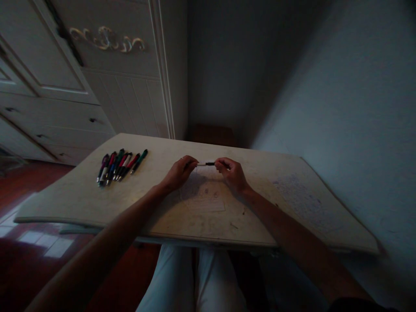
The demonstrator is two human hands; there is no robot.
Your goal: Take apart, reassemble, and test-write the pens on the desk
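Note:
Between my two hands a white and black pen [206, 164] is stretched level above the table [175, 216]. My left hand [182, 172] pinches its white end, with the fingers closed. The black end is gripped by my right hand [231, 172], whose fingers are curled round it. Both tips of the pen are hidden in the fingers. Under the hands lies a sheet of paper [206, 201] with faint writing on it. To the left, several pens [118, 167] in dark, red, green and white colours lie side by side in a loose group.
Handwriting or scribbles [299, 197] cover part of the tabletop's right side. A white cabinet [130, 95] with a carved ornament stands behind at the left. The pale wall [341, 99] borders the table's right edge. Small dark bits [243, 211] lie near the front.

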